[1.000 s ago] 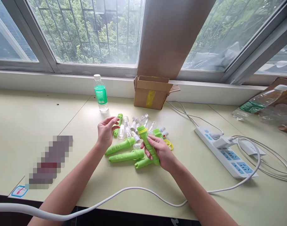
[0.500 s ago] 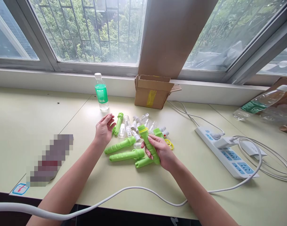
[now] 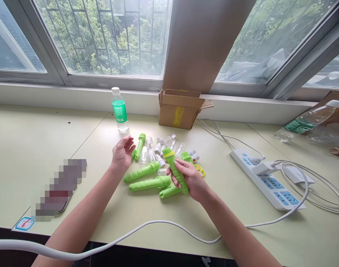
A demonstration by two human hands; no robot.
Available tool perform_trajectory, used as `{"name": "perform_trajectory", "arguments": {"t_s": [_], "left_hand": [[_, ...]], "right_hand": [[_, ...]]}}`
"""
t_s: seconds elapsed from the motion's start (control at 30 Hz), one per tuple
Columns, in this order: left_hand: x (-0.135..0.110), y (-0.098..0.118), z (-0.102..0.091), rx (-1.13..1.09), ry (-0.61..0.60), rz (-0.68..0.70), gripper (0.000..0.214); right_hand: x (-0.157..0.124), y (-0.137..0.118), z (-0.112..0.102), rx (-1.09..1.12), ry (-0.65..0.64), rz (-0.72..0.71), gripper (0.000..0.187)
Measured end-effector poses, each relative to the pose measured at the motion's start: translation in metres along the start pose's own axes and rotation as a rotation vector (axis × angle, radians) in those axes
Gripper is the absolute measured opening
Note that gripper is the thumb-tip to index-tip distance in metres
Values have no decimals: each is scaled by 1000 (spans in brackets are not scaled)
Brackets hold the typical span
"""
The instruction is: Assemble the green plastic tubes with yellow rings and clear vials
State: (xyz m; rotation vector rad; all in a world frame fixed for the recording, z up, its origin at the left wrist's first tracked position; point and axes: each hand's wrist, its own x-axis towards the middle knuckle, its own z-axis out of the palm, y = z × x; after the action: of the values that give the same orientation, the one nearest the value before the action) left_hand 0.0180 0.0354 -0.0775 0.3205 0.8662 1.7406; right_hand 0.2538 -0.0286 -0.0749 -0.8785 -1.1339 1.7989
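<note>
My right hand grips a bright-green, threaded plastic tube above the pale-yellow table, between its front and back edges, best held steady, threads up; my left hand is loosely open, seemingly empty.

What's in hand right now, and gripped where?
The right hand holds a green tube by its shaft, below the threaded end; the left hand shows nothing in it.

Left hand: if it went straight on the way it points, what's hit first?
Probably the green tube just beyond the left hand, beside the clear cap. Depth is unclear, so the hand might pass over it.
</note>
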Motion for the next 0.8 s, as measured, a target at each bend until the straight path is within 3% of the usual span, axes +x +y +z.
{"name": "perform_trajectory", "arguments": {"t_s": [0.43,0.8], "left_hand": [[2,-3,0,-3,-18,13,7],[3,-3,-2,10,-4,27,17]], "right_hand": [[0,0,0,-2,1,2,25],[0,0,1,-13,1,5,25]]}}
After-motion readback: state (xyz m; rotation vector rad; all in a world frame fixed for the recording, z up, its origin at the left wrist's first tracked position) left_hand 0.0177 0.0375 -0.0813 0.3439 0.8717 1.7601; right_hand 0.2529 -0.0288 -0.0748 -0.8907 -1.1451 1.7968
